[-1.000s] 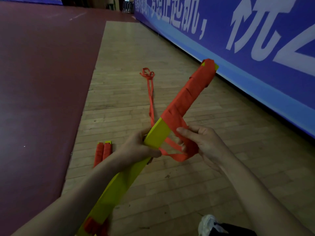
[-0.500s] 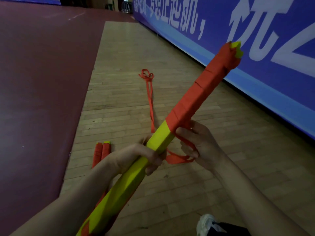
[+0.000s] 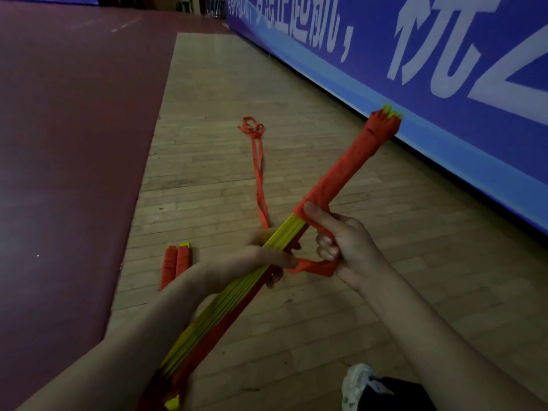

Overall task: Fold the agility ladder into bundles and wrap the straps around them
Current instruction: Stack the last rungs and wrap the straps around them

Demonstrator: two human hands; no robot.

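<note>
The ladder bundle (image 3: pixel 281 234) is up in the air, slanting from low on the left to high on the right over the wooden floor (image 3: pixel 207 179); its far half is wound tight in orange, with yellow rung tips poking out at the top end, and its near half shows bare yellow rungs stacked edge to edge. The left hand (image 3: pixel 252 262) has its fingers curled round the bare middle of the stack. The right hand (image 3: pixel 347 247) sits just beside it, fingers curled round a loop of the orange strap (image 3: pixel 314 266), thumb stretched up and pressed on the lowest turn of the wrap. From behind the bundle the strap's loose tail (image 3: pixel 259 173) lies away across the boards to a tangled end. Left of the hands, two wrapped bundles (image 3: pixel 176 264) lie side by side on the floor near the dark red mat (image 3: pixel 74 143). A blue banner (image 3: pixel 415 93) with white characters lines the right side; a white shoe (image 3: pixel 355 384) shows at the bottom edge.
</note>
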